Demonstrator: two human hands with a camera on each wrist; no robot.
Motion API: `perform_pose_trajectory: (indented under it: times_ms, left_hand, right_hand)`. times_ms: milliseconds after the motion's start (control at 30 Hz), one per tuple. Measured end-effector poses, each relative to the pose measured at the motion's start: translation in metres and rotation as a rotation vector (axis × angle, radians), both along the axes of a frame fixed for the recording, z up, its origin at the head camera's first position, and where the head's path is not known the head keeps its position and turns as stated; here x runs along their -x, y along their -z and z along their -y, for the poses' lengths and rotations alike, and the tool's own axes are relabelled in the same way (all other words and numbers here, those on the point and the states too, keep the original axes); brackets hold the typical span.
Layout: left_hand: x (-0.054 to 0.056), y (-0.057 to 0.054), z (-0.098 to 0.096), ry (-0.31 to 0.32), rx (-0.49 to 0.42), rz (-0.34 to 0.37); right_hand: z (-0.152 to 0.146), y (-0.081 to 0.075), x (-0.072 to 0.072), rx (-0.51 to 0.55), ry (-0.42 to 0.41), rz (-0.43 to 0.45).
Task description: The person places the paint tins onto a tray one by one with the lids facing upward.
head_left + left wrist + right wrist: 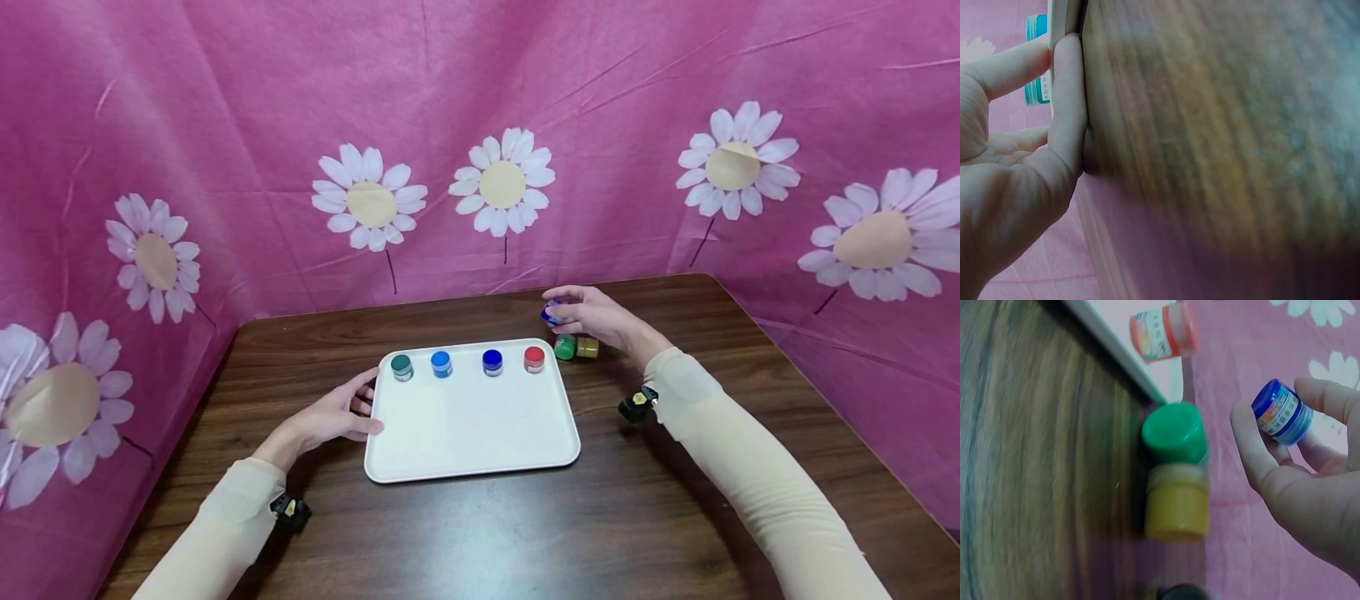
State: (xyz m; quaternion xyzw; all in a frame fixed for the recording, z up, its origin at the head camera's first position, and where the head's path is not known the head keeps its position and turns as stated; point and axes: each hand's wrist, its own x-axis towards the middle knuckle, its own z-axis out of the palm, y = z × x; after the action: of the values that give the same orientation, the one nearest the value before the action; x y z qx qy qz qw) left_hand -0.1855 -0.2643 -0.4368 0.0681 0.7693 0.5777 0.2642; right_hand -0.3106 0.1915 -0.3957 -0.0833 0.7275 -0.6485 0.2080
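Note:
A white tray (472, 425) lies on the table, and my left hand (337, 414) grips its left rim with the thumb on top. Along the tray's far side stand a dark green jar (402, 367), a light blue jar (442, 364), a dark blue jar (492, 362) and a red-capped jar (534, 359). Beyond the tray's far right corner, my right hand (596, 318) holds a small blue paint jar (1283, 412) between thumb and fingers, tilted and raised. Below that hand, a green jar (565, 347) and a yellow jar (587, 347) sit side by side on the table.
The brown wooden table (480, 542) ends at the back against a pink curtain (450, 100) printed with daisies. The curtain also hangs along the left and right sides. A small black camera is strapped to each wrist.

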Motion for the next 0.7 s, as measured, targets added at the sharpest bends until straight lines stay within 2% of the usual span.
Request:
perform_pose_trajectory:
  times_ms: [267,367,467,567,700]
  left_hand:
    - [0.001,-0.001,0.001,-0.008,0.028,0.007]
    - [0.002,-0.001,0.001,-0.003,0.024,0.009]
    - [0.002,-0.001,0.001,-0.005,0.021,0.01]
    - [0.001,-0.002,0.001,-0.008,0.023,0.006]
    - [0.002,-0.002,0.002,-0.005,0.019,0.002]
  right_hand:
    - [0.016,-0.013,-0.01,0.024,-0.101,0.024]
    - [0.022,-0.015,-0.014,-0.007,-0.138,0.025]
    - [0.03,-0.017,-0.019,-0.103,-0.17,-0.011]
    - [0.04,-0.02,-0.026,-0.214,-0.228,-0.088]
    - [0.054,-0.019,-0.032,-0.24,-0.316,-0.159]
